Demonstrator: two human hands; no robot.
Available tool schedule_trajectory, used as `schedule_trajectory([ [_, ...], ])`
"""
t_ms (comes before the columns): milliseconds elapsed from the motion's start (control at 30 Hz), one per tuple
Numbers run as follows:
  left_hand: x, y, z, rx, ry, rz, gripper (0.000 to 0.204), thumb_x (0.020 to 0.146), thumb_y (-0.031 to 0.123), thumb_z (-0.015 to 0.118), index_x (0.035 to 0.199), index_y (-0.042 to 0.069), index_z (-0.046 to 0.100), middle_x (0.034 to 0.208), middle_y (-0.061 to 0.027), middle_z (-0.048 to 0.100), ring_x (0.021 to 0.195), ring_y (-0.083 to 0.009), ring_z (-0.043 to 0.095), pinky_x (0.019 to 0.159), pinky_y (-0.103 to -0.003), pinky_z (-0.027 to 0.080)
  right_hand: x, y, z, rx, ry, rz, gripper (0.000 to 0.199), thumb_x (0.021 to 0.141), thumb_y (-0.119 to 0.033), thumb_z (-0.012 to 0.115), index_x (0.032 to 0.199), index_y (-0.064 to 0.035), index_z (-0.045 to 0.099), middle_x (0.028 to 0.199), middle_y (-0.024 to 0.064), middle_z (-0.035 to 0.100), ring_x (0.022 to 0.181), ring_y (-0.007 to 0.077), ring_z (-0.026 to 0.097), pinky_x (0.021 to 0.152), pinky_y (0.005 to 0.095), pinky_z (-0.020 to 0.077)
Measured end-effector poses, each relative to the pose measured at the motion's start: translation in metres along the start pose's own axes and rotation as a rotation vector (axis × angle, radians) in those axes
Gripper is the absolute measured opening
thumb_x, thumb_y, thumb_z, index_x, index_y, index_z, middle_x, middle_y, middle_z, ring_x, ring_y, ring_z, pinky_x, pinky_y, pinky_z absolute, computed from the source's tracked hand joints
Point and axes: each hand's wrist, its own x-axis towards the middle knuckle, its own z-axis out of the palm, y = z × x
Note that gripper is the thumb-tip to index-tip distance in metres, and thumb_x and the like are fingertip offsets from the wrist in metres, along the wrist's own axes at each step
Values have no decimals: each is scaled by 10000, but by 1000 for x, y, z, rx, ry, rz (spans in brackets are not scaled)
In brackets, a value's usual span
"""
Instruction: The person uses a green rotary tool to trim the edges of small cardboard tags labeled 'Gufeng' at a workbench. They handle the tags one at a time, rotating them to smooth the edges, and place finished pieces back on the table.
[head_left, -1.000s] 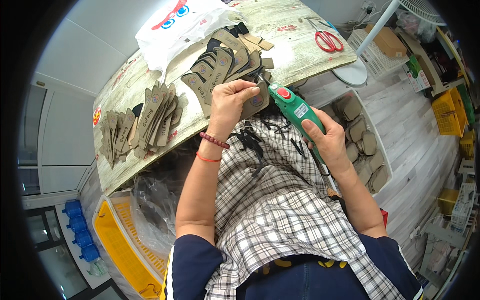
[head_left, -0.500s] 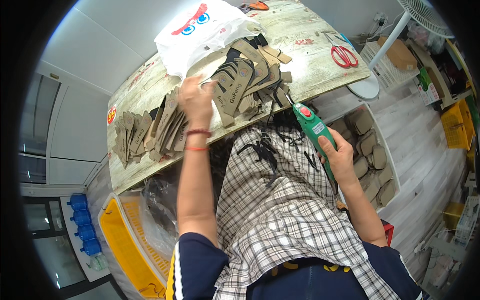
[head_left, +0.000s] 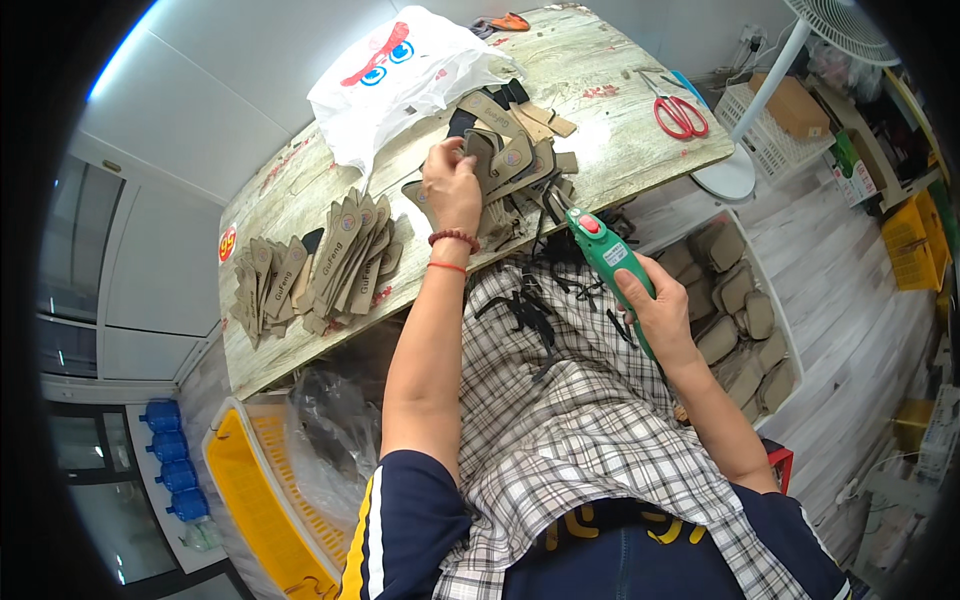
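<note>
Insoles lie far on the table; our left hand pinches one, our right hand clenches the green cutter nearer.

Head-worn fisheye, steeply downward, close

Bright, even daylight-type light, no dim zones. Pale wood-grain table has a washed-out glare patch near its right end; white plastic bag is close to blown out. Shadows soft, mostly under the table edge and beneath the forearms. Heavy fisheye: table edge and wall panels bow, black vignette fills the corners. Centre sharp, rim detail smeared and soft, no motion blur visible
</note>
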Motion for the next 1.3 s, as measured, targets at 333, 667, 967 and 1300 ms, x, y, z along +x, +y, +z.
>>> schedule_trajectory([
  [333, -65, 76, -4, -1152, 65, -556, 117, 869, 66, 682, 963, 12, 639, 860, -46, 686, 695, -107, 623, 603, -216, 485, -4, -13, 5, -17, 34, -81, 430, 892, -336, 677, 1174, -16, 621, 702, -18, 572, 571, 37, 451, 503, 215, 380],
  [667, -97, 79, 16, -1177, -25, -674, 118, 866, 87, 688, 952, 18, 646, 830, -40, 685, 664, -102, 612, 562, -219, 467, -12, -13, -5, 6, 43, -49, 471, 887, -369, 674, 1180, -5, 616, 696, -14, 558, 548, 43, 456, 496, 215, 384],
  [967, -115, 79, 12, -1121, -100, -690, 96, 856, 39, 683, 932, -13, 654, 837, -72, 691, 717, -121, 644, 659, -230, 518, -9, -16, -9, -4, 51, -64, 461, 892, -351, 673, 1179, 6, 615, 713, -9, 569, 553, 37, 466, 491, 211, 391],
  [1300, -100, 75, -8, -725, -251, -340, 100, 848, 26, 671, 921, -35, 704, 810, -32, 690, 682, -66, 589, 640, -204, 475, -12, -14, -18, 0, -13, -49, 473, 886, -359, 679, 1188, -1, 612, 717, -7, 582, 555, 35, 476, 484, 201, 389],
])
